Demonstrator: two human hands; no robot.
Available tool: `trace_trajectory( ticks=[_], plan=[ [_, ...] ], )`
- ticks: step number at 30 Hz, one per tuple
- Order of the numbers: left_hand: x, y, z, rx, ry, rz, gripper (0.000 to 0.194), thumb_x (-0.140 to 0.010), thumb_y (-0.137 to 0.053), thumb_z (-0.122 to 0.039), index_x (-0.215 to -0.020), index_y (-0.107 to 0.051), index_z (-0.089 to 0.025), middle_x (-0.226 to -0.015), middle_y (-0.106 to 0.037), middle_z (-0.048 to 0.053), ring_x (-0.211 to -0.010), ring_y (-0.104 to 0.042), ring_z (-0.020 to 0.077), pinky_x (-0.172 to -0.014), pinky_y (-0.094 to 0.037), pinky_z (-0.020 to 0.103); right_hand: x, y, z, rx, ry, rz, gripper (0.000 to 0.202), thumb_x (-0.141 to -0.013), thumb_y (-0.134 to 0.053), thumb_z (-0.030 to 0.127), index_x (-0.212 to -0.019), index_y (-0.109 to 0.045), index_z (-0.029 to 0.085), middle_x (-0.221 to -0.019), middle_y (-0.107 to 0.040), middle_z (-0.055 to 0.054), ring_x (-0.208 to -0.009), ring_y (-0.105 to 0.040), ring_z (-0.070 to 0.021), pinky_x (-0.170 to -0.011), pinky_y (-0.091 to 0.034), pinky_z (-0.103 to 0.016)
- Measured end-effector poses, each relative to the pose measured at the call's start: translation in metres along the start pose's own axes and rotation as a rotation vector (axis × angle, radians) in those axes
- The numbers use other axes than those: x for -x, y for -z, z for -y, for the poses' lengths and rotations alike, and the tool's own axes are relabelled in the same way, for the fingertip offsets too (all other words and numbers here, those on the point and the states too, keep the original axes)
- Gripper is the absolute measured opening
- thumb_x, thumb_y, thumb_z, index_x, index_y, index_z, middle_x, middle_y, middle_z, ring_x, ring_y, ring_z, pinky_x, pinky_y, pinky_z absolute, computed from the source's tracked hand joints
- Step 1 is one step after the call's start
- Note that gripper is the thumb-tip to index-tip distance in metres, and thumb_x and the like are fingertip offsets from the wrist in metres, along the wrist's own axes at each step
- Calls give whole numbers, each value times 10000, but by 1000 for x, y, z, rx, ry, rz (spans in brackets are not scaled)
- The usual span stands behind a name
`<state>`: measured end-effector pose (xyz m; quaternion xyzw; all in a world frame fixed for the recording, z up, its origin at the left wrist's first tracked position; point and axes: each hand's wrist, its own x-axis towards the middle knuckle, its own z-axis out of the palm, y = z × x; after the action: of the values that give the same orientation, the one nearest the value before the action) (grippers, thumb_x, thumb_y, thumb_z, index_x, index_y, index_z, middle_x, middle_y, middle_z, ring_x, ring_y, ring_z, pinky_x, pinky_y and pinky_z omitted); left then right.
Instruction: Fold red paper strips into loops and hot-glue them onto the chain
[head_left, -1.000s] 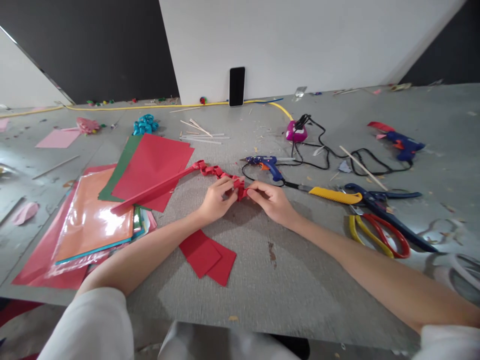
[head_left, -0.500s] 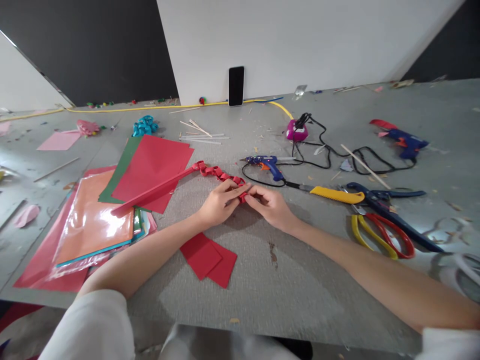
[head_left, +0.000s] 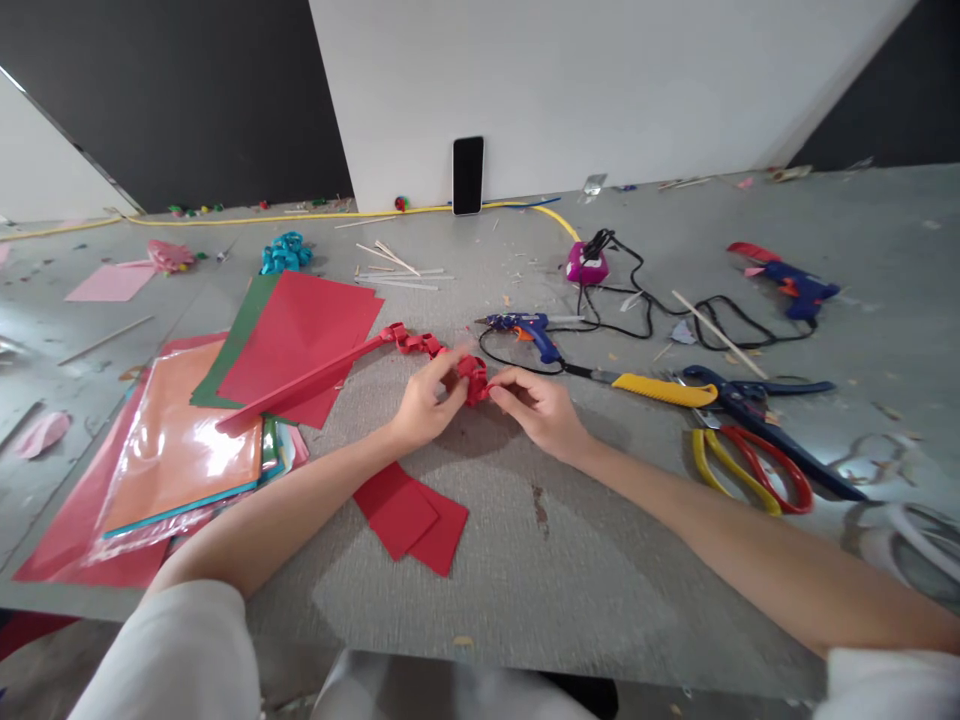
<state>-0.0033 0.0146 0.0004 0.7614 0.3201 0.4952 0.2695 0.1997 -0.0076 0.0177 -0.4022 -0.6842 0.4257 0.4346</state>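
A curled red paper strip (head_left: pixel 411 340) runs in a row of loops from a long, straight red stem-like piece (head_left: pixel 307 382) to my hands. My left hand (head_left: pixel 429 402) curls its thumb and fingers around the loops near the strip's right end; its index finger is slightly blurred. Between thumb and forefinger, my right hand (head_left: pixel 541 412) pinches the end of the strip. Below my left wrist lie red paper rectangles (head_left: pixel 397 510), overlapping. A blue glue gun (head_left: pixel 529 328) rests just beyond my hands, its nozzle pointing left.
Red sheets (head_left: pixel 300 335) and a plastic-wrapped paper pack (head_left: pixel 187 430) lie at left. To the right are a yellow-handled cutter (head_left: pixel 664 390), blue-handled pliers (head_left: pixel 780 430), red-and-yellow-handled scissors (head_left: pixel 765 475) and another glue gun (head_left: pixel 802 290). A phone (head_left: pixel 468 175) leans on the wall.
My left hand has shifted slightly left and its fingers have spread from the right hand, exposing more of the red loops between them. My right hand still pinches the end.
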Motion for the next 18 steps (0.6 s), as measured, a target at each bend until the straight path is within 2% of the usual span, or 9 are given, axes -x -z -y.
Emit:
trace_trajectory(
  ticks=[3,5,7,9,12,15,18],
  plan=[
    [1,-3,1,119,90,-89,420,-1005,-583,-266,-1396,-432,-241,-899,-633,13,-765,-608,113,-722,-523,231,-1,0,3,-33,-10,-47,306,-936,-653,534,-926,-682,229,-871,-693,-48,-762,-626,-185,-713,-520,-333],
    [0,-2,-1,96,72,-101,259,-1009,-590,-306,-1241,-504,-228,-915,-634,22,-760,-601,110,-710,-514,228,-1,0,4,-43,-21,-54,320,-920,-667,553,-925,-670,232,-844,-692,-42,-731,-627,-179,-698,-532,-333],
    [-1,1,-6,27,30,-49,119,-1028,-555,-317,-1070,-565,-206,-911,-639,31,-758,-600,110,-724,-516,238,-1,-1,4,-44,-28,-55,324,-918,-671,556,-925,-658,233,-819,-690,-35,-706,-627,-170,-687,-538,-328],
    [-3,5,-10,-46,-19,24,162,-1051,-499,-302,-1023,-611,-189,-936,-670,63,-840,-629,139,-801,-533,284,-1,-1,4,-39,-23,-58,315,-925,-669,545,-920,-650,230,-807,-689,-32,-699,-631,-167,-681,-538,-325],
    [-4,7,-13,-88,-86,73,180,-1017,-581,-329,-993,-674,-178,-1027,-691,111,-1001,-656,194,-904,-544,349,0,-2,2,-40,0,-73,294,-935,-665,522,-917,-643,229,-813,-692,-29,-706,-640,-167,-680,-537,-324],
    [-4,5,-10,-89,-87,66,174,-987,-643,-335,-969,-707,-174,-1068,-688,123,-1012,-668,194,-891,-555,346,-1,0,0,-25,23,-38,273,-956,-638,505,-943,-640,232,-820,-695,-25,-700,-647,-167,-686,-541,-326],
    [-4,4,-6,-56,-57,22,165,-979,-663,-331,-953,-719,-178,-1067,-702,114,-1024,-671,188,-920,-547,349,-6,10,-1,133,115,4,256,-993,-575,486,-984,-647,240,-891,-716,-47,-802,-674,-195,-789,-550,-361]
  ],
)
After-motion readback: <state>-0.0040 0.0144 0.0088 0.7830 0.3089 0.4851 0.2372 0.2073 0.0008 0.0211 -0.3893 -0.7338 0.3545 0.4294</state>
